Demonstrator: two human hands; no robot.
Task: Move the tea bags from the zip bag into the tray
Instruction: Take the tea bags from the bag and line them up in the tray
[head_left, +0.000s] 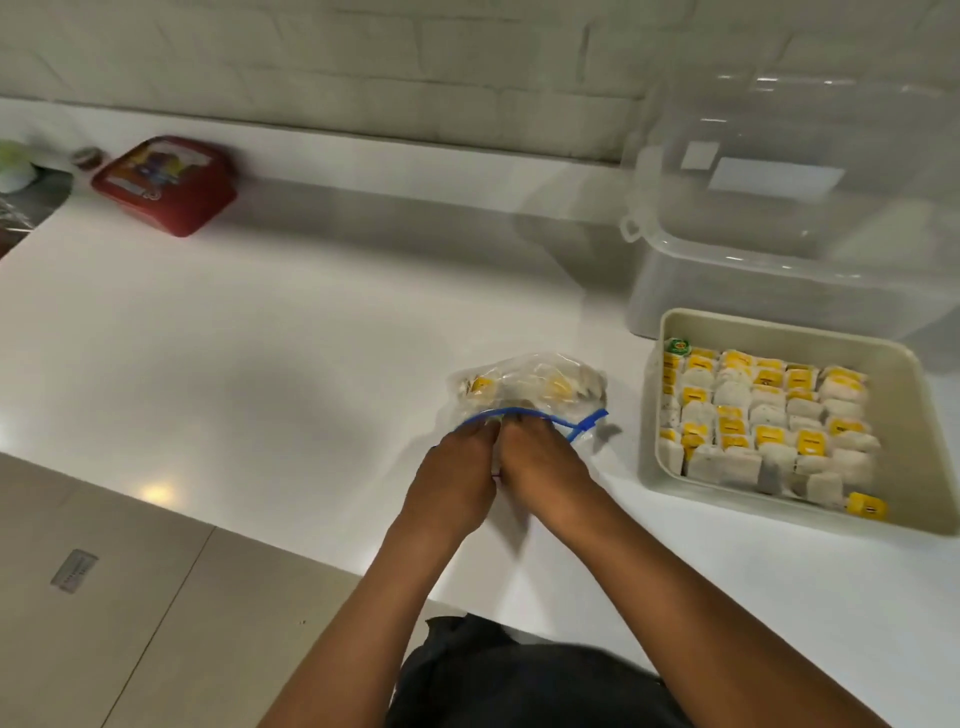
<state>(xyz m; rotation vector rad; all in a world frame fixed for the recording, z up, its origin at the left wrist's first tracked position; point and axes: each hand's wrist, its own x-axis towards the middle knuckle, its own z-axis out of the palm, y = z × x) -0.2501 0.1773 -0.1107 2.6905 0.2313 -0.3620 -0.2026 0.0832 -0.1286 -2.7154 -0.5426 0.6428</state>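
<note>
- White bench (260, 332) carries everything, its near edge running diagonally across the lower left of the head view.
- Clear zip bag (524, 384) with a blue zip strip (540, 415) lies towards the middle of the bench, mouth facing the near edge; a few tea bags (483, 385) with yellow tags show through the plastic.
- Left hand (457, 473) and right hand (540, 467) are side by side, touching, at the mouth of the bag; the fingers of both are curled onto the zip strip (they seem to pinch it, though the fingertips are blurred and partly hidden).
- Cream tray (655, 415) sits near the right edge of the bench, just right of the zip bag and apart from it, packed with rows of white tea bags carrying yellow tags.
- One yellow-tagged tea bag (866, 505) lies at the tray's near right corner, out of the rows.
- Behind the tray stands a clear plastic container (727, 270), close to the back wall.
- Red lidded box (166, 184) rests at the far left, by the back edge of the bench.
</note>
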